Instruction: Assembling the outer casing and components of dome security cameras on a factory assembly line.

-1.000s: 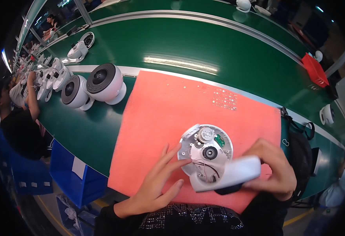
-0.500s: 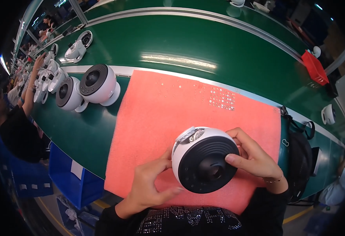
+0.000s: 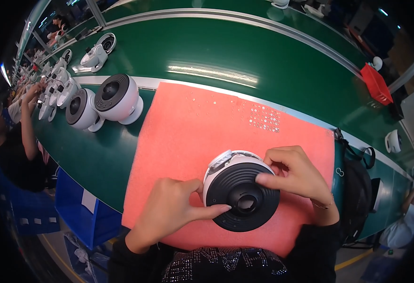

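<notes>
A round white device [image 3: 244, 200] with a black, ridged face and a round hub in its middle sits in front of me over an orange foam mat [image 3: 183, 132]. My left hand [image 3: 174, 207] grips its left side, the thumb pressed on the black face beside the hub. At the upper right, my right hand [image 3: 294, 174] pinches the rim with the thumb over the front. A white flap-like part [image 3: 220, 159] stands raised at the device's upper left, beside an opening in the shell. The fingers behind the shell are hidden.
Two similar white devices [image 3: 117, 99] stand on the green table to the left. Rows of small screws [image 3: 265, 118] lie on the mat's far part. Beyond runs a green conveyor belt [image 3: 207, 52]. A black bag [image 3: 358, 188] sits at right, a red bin [image 3: 376, 82] farther off. A co-worker [image 3: 20, 151] works at left.
The device has turned slightly so its black face points more upward. My left thumb has come onto that face, and my right hand has shifted a little left. The co-worker's arm has lowered.
</notes>
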Action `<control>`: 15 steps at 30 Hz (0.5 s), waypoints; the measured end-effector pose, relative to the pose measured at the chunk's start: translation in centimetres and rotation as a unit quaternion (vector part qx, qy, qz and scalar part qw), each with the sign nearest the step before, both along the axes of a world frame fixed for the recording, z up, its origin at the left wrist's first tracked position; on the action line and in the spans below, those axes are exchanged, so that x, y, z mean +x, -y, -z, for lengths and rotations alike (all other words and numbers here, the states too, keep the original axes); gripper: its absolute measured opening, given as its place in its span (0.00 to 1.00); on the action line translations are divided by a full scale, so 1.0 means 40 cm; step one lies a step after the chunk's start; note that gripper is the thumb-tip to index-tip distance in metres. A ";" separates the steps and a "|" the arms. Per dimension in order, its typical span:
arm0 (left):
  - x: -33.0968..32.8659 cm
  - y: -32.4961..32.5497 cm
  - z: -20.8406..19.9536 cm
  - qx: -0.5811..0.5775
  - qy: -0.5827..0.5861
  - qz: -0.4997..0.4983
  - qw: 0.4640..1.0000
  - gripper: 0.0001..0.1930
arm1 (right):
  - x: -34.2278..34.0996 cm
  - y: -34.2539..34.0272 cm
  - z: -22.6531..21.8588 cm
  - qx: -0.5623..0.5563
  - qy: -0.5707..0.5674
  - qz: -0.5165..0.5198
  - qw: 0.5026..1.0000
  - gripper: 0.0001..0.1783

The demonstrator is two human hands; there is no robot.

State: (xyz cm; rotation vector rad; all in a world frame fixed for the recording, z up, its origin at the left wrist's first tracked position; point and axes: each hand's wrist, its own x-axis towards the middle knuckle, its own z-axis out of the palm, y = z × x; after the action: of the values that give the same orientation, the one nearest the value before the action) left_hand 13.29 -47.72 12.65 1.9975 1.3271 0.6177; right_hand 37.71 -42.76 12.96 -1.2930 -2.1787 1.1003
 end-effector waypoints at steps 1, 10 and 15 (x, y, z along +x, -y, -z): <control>0.003 -0.003 -0.009 -0.020 -0.028 -0.001 0.999 0.20 | -0.004 -0.002 0.005 -0.001 0.001 0.001 1.000 0.24; 0.000 -0.067 -0.018 -0.027 -0.126 0.032 0.991 0.21 | -0.016 -0.039 0.008 0.047 0.099 -0.016 0.994 0.22; 0.000 -0.068 -0.019 0.009 -0.165 0.047 0.985 0.21 | -0.008 -0.033 0.017 0.125 0.110 -0.024 0.986 0.22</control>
State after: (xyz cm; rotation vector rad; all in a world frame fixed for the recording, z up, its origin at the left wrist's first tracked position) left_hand 13.28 -45.02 13.40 2.2329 1.4081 0.2625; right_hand 37.41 -41.46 12.28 -1.3058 -2.4280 0.6976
